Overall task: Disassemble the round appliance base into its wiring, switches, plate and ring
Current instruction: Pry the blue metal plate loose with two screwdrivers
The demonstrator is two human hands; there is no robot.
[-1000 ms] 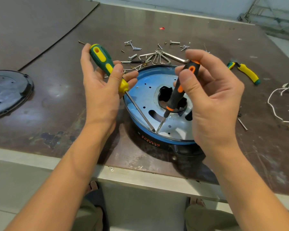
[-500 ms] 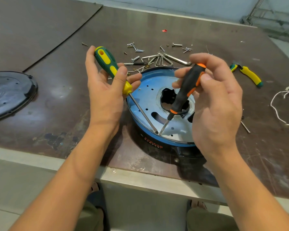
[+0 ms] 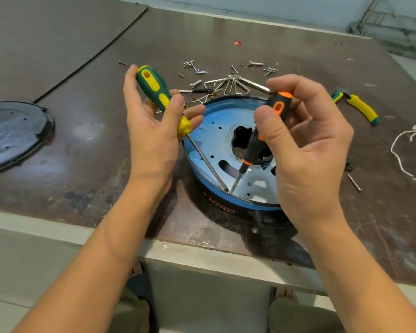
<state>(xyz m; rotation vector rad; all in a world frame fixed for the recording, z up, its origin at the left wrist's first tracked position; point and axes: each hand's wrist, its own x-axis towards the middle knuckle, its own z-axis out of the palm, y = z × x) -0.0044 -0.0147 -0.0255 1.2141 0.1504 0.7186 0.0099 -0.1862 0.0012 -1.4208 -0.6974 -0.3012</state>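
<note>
The round appliance base (image 3: 228, 207) sits near the table's front edge, black outside with a blue ring and a shiny metal plate (image 3: 216, 138) on top. My left hand (image 3: 151, 131) holds a green and yellow screwdriver (image 3: 154, 92). Its shaft slants down to the plate's near rim. My right hand (image 3: 308, 150) pinches a black and orange screwdriver (image 3: 262, 131) whose tip meets the same spot on the rim. The two tips almost touch there.
Loose screws (image 3: 197, 68), hex keys (image 3: 233, 84) and small parts lie behind the base. A black round cover (image 3: 12, 131) rests at the far left. At the right lie a yellow-handled tool (image 3: 360, 108), white wiring (image 3: 404, 150) and a nail (image 3: 354, 182).
Both hands keep their screwdrivers at the rim. My right hand has tilted its orange-capped handle a little more upright and turned it in the fingers; the left barely moved.
</note>
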